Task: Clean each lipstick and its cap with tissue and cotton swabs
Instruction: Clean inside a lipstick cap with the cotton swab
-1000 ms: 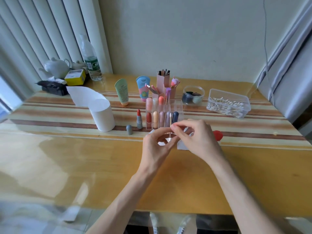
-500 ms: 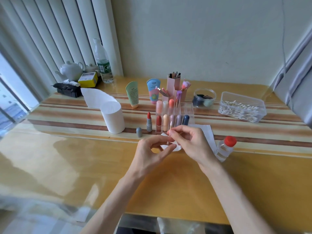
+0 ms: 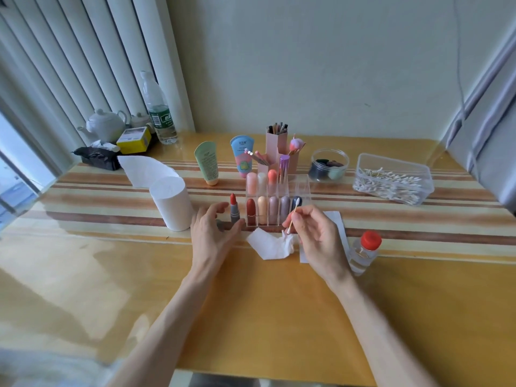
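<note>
Cotton-tipped and thin, a swab [image 3: 293, 217] is pinched between the thumb and fingertips of the right hand [image 3: 317, 241]. It is tilted so that one white tip rises in front of the clear organiser [image 3: 304, 188] and the other points down at a crumpled tissue [image 3: 272, 247] lying on the table [image 3: 251, 303]. The left hand [image 3: 212, 236] holds nothing. Its fingers are relaxed and spread, with thumb and forefinger on either side of an uncapped red lipstick [image 3: 233, 209] that stands upright just left of the organiser; whether they touch it I cannot tell. A grey cap [image 3: 220, 225] shows partly behind that hand. More lipsticks [image 3: 250, 210] stand in the organiser's compartments, midway between the table's left and right edges. A white tissue roll [image 3: 171, 203] stands upright left of the left hand. A flat tissue sheet [image 3: 336, 222] lies under the right hand, with a red-capped bottle [image 3: 365, 251] just to its right. A clear box of swabs [image 3: 393, 180] sits toward the far right corner.
</note>
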A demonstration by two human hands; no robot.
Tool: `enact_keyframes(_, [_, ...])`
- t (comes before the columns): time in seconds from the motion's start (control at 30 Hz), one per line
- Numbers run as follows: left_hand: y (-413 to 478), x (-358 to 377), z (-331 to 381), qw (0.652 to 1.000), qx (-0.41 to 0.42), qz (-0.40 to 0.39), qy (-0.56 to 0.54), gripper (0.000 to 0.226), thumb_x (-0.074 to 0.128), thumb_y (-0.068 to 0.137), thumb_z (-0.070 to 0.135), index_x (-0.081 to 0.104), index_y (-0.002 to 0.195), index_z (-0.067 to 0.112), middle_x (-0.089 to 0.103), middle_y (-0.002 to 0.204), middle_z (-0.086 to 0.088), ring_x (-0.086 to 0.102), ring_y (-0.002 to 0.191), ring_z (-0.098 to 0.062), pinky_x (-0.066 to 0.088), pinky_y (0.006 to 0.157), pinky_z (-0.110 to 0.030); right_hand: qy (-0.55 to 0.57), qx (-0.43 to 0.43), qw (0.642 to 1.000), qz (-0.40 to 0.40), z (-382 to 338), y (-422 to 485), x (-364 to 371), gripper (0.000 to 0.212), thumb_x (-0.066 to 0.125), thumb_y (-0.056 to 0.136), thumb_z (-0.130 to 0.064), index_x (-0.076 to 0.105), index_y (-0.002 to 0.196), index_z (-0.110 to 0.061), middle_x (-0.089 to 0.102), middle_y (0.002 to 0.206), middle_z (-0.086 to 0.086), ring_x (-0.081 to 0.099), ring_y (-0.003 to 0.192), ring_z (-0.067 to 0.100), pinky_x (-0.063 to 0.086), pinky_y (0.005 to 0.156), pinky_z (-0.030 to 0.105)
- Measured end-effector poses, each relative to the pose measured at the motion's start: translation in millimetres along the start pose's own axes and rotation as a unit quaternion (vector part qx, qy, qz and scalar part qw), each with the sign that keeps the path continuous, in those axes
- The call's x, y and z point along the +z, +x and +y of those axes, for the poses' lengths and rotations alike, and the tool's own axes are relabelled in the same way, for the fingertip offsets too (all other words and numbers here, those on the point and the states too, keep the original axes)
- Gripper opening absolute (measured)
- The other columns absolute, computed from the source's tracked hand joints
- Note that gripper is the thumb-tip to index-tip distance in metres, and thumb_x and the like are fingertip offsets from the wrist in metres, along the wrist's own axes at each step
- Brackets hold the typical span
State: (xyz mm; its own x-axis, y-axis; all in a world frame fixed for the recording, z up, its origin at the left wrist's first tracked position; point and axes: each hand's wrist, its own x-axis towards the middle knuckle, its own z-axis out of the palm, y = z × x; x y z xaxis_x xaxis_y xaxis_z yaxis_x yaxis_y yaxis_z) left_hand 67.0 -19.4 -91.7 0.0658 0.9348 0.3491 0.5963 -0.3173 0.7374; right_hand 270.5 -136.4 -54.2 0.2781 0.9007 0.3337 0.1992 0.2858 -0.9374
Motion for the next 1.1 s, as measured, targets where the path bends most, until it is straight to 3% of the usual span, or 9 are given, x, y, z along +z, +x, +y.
enact_keyframes(0.1, [4,4,-7,1.0,-0.001,-0.028,-0.002,0.041,0.083,0.082,0.05,0.075,0.114,0.026,0.073,0.104,0.002,0.066,0.087,-0.021,0.056,0.083,-0.053,-0.006,-0.008,1.0,-0.001,5,-1,-2,0.018,0.055,0.109,-0.018,0.062,0.101,-0.004,0.068,0.09,0.012,0.068,0.086,0.032,0.057,0.086,0.055])
enact_keyframes(0.23, [2,4,-5,0.999,0.016,-0.023,-0.03,0.029,0.085,0.085,0.039,0.08,0.105,0.02,0.076,0.1,0.003,0.067,0.081,-0.014,0.059,0.076,-0.048,-0.004,-0.011,1.0,0.004,8,-2,-6,0.017,0.054,0.11,-0.015,0.061,0.102,-0.003,0.07,0.089,0.011,0.07,0.086,0.031,0.057,0.086,0.054])
enact_keyframes(0.4, [-1,-8,10,0.995,0.041,0.051,-0.076,0.033,0.081,0.085,0.045,0.079,0.1,0.016,0.072,0.108,0.004,0.06,0.104,-0.02,0.057,0.081,-0.044,-0.004,-0.015,1.0,0.008,8,-2,-5,0.016,0.052,0.111,-0.014,0.06,0.104,-0.003,0.072,0.088,0.009,0.073,0.088,0.028,0.058,0.085,0.051])
enact_keyframes(0.53, [-12,-22,41,0.983,0.134,0.106,-0.069,0.022,0.087,0.085,0.029,0.075,0.098,0.017,0.075,0.108,0.008,0.063,0.109,-0.008,0.048,0.092,-0.029,0.02,-0.004,1.0,0.015,6,-4,-3,0.015,0.051,0.11,-0.014,0.058,0.105,-0.002,0.067,0.079,0.014,0.066,0.069,0.029,0.057,0.068,0.046])
enact_keyframes(0.63, [-22,-21,59,0.976,0.093,0.024,-0.196,0.017,0.085,0.087,0.019,0.073,0.094,0.009,0.077,0.094,0.006,0.071,0.084,-0.006,0.05,0.072,-0.018,0.022,-0.008,0.999,0.029,4,-4,-4,0.015,0.052,0.11,-0.013,0.058,0.103,-0.001,0.054,0.072,0.016,0.051,0.061,0.017,0.049,0.059,0.032])
enact_keyframes(0.73, [-29,-13,63,0.96,0.078,-0.068,-0.261,0.016,0.082,0.089,0.021,0.077,0.101,0.012,0.078,0.089,0.003,0.072,0.075,-0.018,0.057,0.07,-0.026,0.012,-0.012,0.999,0.035,4,-5,-10,0.015,0.056,0.108,-0.015,0.063,0.101,-0.004,0.051,0.069,0.003,0.049,0.064,0.011,0.045,0.063,0.021])
enact_keyframes(0.87, [-37,-7,57,0.94,0.043,-0.137,-0.309,0.015,0.075,0.095,0.024,0.079,0.105,0.013,0.074,0.075,-0.006,0.066,0.063,-0.017,0.053,0.057,-0.036,0.011,-0.011,0.999,0.044,5,-7,-13,0.01,0.063,0.104,-0.014,0.07,0.1,-0.008,0.056,0.067,-0.002,0.051,0.062,0.014,0.048,0.063,0.027])
enact_keyframes(0.97, [-39,-5,50,0.936,0.027,-0.178,-0.303,0.016,0.073,0.097,0.03,0.079,0.1,0.015,0.071,0.071,-0.013,0.061,0.06,-0.021,0.05,0.056,-0.049,-0.021,-0.021,0.999,0.038,6,-9,-11,0.008,0.065,0.103,-0.014,0.071,0.1,-0.011,0.063,0.072,-0.014,0.057,0.065,0.007,0.051,0.066,0.026])
enact_keyframes(1.1, [-40,-4,44,0.931,0.025,-0.221,-0.291,0.02,0.073,0.097,0.031,0.078,0.105,0.013,0.075,0.076,-0.009,0.068,0.062,-0.019,0.055,0.059,-0.04,-0.079,-0.041,0.996,0.025,8,-11,-6,0.009,0.066,0.102,-0.022,0.071,0.103,-0.015,0.072,0.089,-0.008,0.07,0.082,0.016,0.056,0.072,0.034])
